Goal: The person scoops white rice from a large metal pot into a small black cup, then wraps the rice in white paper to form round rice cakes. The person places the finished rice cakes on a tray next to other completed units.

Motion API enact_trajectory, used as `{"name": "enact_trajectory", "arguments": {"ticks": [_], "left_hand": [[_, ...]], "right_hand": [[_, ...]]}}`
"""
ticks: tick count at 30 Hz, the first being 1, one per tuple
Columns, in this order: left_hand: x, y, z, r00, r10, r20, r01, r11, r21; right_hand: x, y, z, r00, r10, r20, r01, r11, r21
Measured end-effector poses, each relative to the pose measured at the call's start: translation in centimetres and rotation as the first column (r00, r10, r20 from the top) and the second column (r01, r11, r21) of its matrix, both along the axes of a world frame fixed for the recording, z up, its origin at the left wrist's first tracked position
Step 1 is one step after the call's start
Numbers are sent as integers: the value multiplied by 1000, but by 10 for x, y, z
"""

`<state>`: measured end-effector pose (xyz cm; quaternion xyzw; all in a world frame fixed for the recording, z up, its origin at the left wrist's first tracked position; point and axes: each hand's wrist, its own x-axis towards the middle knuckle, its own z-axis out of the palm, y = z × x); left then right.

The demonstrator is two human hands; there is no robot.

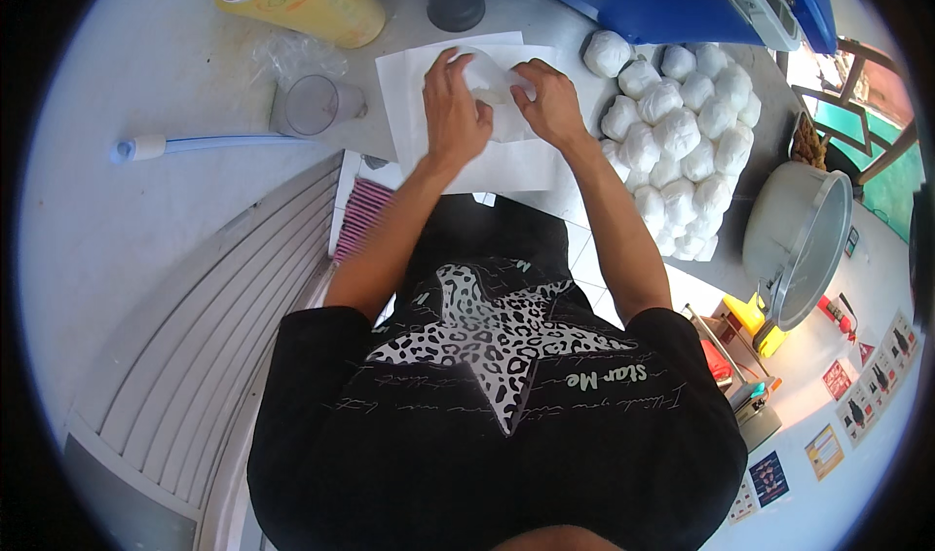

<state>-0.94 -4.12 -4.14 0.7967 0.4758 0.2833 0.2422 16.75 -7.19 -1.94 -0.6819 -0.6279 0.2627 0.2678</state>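
White paper sheets (416, 135) lie stacked on the metal table before me. Near the top of the stack, a whitish lump (491, 97) sits partly inside raised paper. My left hand (454, 109) is at its left side, with the fingertips at the lifted paper edge. On the other side, my right hand (548, 102) has its thumb and fingers around another raised part of the paper. How firmly either hand grips is unclear. Right of my hands, many white paper-wrapped balls (676, 131) are piled together, and one wrapped ball (607, 54) lies at the pile's upper left.
A clear plastic cup (313, 104) and a crumpled plastic bag (299, 58) are at the left, below a large yellowish roll (329, 3). A dark round object (456, 8) lies beyond the paper. A blue cooler (657, 3) stands behind the balls; a large metal pot (796, 237) is right.
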Motion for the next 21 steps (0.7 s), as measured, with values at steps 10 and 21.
{"name": "enact_trajectory", "arguments": {"ticks": [10,21], "left_hand": [[-46,72,3,800,-418,-430,454,891,-21],[-95,21,-21,802,-516,-300,559,826,76]], "right_hand": [[-4,-48,-2,966,243,86,-245,969,22],[4,-58,-54,894,321,313,-365,926,91]]}}
